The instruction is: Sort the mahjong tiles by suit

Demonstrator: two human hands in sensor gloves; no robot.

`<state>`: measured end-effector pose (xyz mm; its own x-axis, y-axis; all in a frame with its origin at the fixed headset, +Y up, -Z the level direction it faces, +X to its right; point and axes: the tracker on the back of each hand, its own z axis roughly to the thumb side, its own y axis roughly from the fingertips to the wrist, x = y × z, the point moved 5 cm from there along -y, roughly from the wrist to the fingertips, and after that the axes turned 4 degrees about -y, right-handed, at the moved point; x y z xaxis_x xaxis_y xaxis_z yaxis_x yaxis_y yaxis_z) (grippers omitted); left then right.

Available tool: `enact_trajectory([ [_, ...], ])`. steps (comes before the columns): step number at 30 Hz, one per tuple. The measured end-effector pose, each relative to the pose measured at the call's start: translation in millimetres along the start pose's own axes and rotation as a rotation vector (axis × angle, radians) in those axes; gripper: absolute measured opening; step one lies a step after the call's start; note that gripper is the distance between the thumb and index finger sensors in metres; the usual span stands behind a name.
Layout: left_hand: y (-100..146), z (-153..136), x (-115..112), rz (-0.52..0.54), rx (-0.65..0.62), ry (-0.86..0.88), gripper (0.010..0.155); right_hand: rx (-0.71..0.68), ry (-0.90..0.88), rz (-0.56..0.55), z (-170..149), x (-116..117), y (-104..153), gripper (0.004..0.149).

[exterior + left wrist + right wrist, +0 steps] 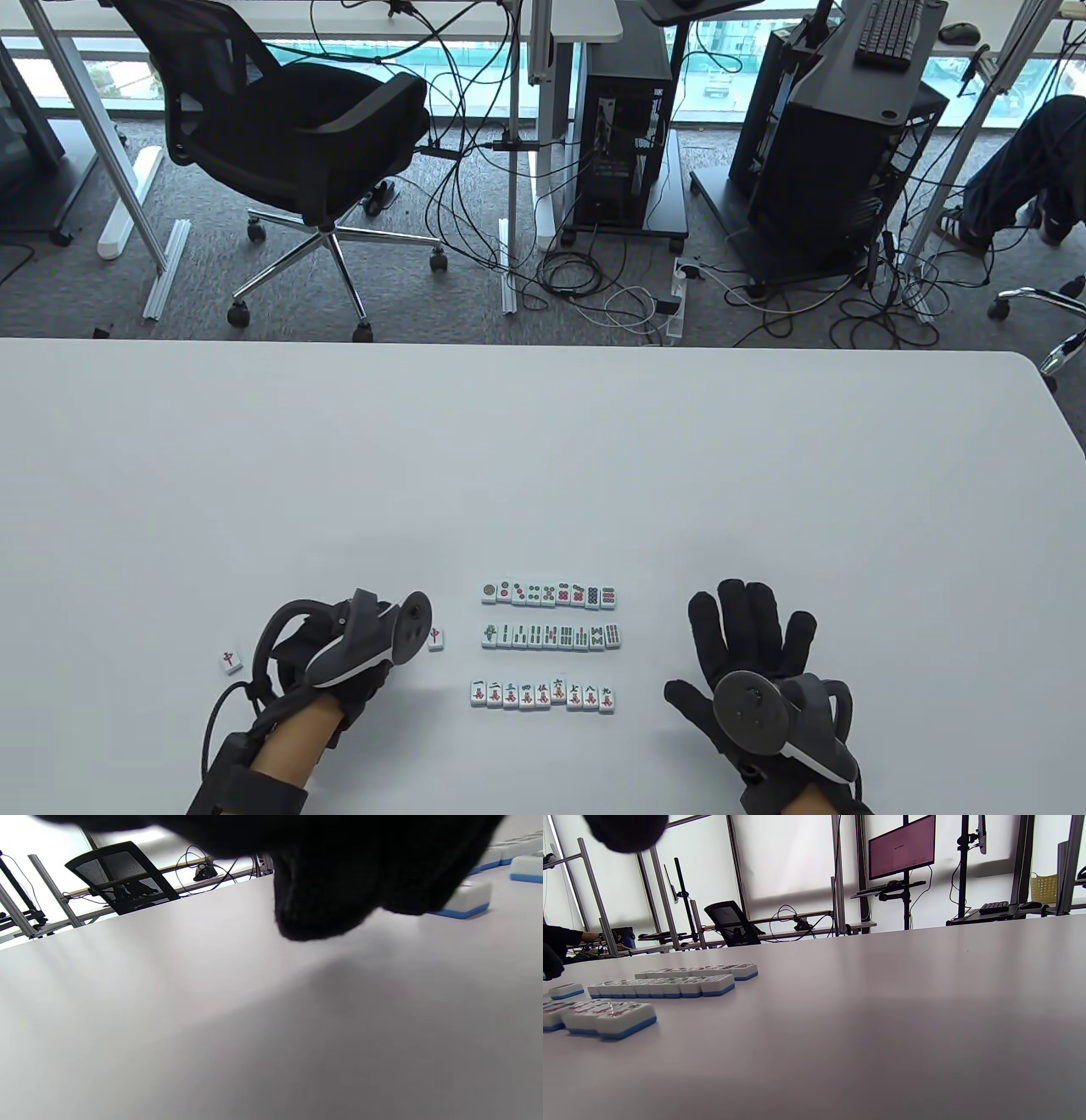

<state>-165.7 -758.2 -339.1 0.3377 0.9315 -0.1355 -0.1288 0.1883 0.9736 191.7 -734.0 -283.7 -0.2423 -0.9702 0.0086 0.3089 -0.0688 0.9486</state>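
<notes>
On the smooth matte white table (543,475), small glossy white rectangular mahjong tiles with blue backs lie face up in three neat rows: a far row of circles (549,594), a middle row of bamboos (550,636), and a near row of nine characters (542,695). Two loose red-marked tiles lie left of the rows, one (230,660) further left and one (435,637) just beside the black-gloved left hand (356,654), whose grip I cannot tell. The black-gloved right hand (751,654) rests flat on the table right of the rows, fingers spread, holding nothing.

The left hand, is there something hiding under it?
A red-marked tile peeks out at the left hand's right edge, lying on the table. The tracker and glove cover whatever else lies under the fingers.
</notes>
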Motion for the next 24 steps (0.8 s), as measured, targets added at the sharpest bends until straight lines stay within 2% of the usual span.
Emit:
enact_trajectory([
  [8,-9.5,23.1,0.7,0.017,-0.022,-0.032,0.059,-0.007,-0.014,-0.016,0.2,-3.3,0.9,0.089],
  [11,-12.0,27.1,-4.9,-0.010,-0.030,-0.030,0.059,-0.008,-0.019,-0.018,0.4,-3.5,1.1,0.089],
  [13,-10.8,27.5,-4.9,0.009,-0.024,-0.038,0.060,-0.009,-0.017,-0.018,0.4,-3.4,1.2,0.088],
  [16,-7.9,22.8,-5.1,-0.010,-0.013,-0.042,0.065,-0.009,-0.017,-0.015,0.6,-3.3,1.2,0.089],
  [21,4.8,-11.7,1.2,-0.006,0.065,-0.035,0.065,-0.011,-0.016,-0.017,1.1,-4.0,1.6,0.088],
  [24,14.5,-54.5,-6.4,-0.084,0.188,-0.054,0.067,-0.014,-0.010,-0.013,1.5,-2.7,1.3,0.089],
])
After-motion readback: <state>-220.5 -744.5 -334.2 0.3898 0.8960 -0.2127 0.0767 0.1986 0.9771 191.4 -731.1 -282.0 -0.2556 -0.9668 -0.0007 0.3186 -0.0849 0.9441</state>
